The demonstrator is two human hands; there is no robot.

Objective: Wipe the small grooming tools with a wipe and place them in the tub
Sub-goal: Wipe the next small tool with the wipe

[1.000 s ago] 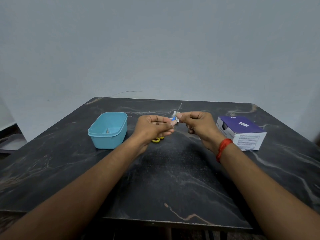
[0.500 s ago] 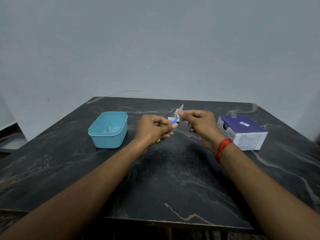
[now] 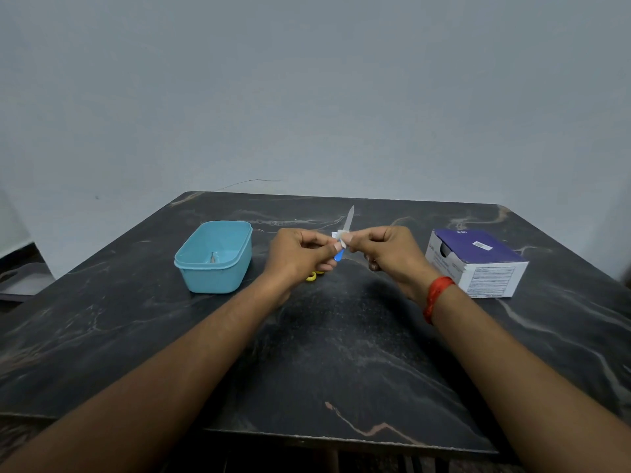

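Observation:
My left hand [image 3: 298, 256] grips the blue handle of a nail file [image 3: 349, 218] whose grey blade points up and away. My right hand [image 3: 386, 250] pinches a small white wipe [image 3: 339, 236] around the blade's base, just above the handle. Both hands hover over the middle of the dark marble table [image 3: 341, 353]. A light blue tub [image 3: 214, 257] stands to the left with one small metal tool [image 3: 212, 257] lying inside. A yellow-handled tool [image 3: 312, 276] lies on the table, mostly hidden under my left hand.
A purple and white box [image 3: 478, 264] with an opening in its side stands at the right of the table. A grey wall rises behind the table's far edge. A red band circles my right wrist.
The file's blade has come further out above the wipe as my right hand's pinch slid down toward the handle. Both hands stayed in about the same place.

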